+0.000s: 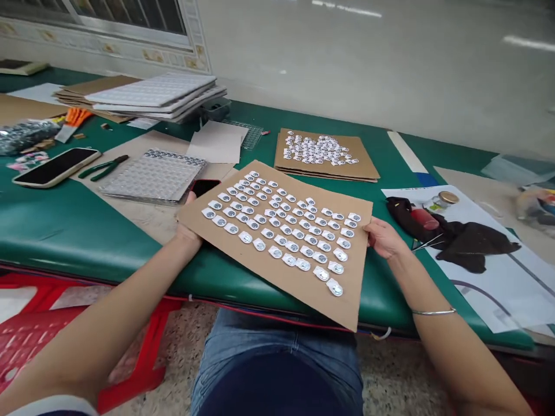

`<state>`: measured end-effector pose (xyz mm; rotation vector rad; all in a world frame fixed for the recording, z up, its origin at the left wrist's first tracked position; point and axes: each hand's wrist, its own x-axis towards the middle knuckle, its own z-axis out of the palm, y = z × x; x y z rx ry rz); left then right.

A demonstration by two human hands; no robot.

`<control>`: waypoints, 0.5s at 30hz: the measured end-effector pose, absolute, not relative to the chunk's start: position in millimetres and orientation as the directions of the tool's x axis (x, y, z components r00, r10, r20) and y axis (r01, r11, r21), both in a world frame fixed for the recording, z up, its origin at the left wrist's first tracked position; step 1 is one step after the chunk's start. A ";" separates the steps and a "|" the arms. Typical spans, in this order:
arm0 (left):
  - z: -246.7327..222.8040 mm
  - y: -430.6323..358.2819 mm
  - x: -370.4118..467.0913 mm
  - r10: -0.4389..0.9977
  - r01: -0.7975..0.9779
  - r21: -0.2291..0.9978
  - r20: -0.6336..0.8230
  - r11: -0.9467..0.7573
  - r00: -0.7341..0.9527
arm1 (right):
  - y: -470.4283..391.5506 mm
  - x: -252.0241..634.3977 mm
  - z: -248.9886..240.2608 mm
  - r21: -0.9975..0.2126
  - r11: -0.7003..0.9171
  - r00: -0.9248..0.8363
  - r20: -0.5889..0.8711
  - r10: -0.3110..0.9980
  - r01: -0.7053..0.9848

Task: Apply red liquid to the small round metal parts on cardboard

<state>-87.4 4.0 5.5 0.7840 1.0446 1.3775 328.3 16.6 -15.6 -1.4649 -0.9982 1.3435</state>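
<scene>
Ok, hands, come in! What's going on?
Left hand, right hand: holding board. White tags on top. Another tagged board behind; pliers off left.

From far I hold both my bare forearms stretched forward, well apart and slanting inward. My left hand (pixel 188 230) is partly seen, its fingers mostly hidden. My right hand (pixel 384 237) points inward, fingers bent into a pinch.

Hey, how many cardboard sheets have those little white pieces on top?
2. One cardboard sheet is in the left hand and right hand; another tops the stack beyond it. Pieces between the stacked sheets would be hidden.
</scene>
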 end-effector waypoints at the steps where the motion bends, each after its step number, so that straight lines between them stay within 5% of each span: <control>1: 2.9 6.4 -91.0 0.985 -0.408 0.905 -0.159 0.120 -0.063 | 19.0 337.2 -18.6 -0.956 -0.294 0.081 -0.293 0.953 -0.004; 15: 5.5 -33.4 -109.8 0.781 -0.210 0.755 -0.578 0.622 0.235 | 61.7 397.3 -30.6 -0.894 -0.379 0.197 -0.337 0.921 0.241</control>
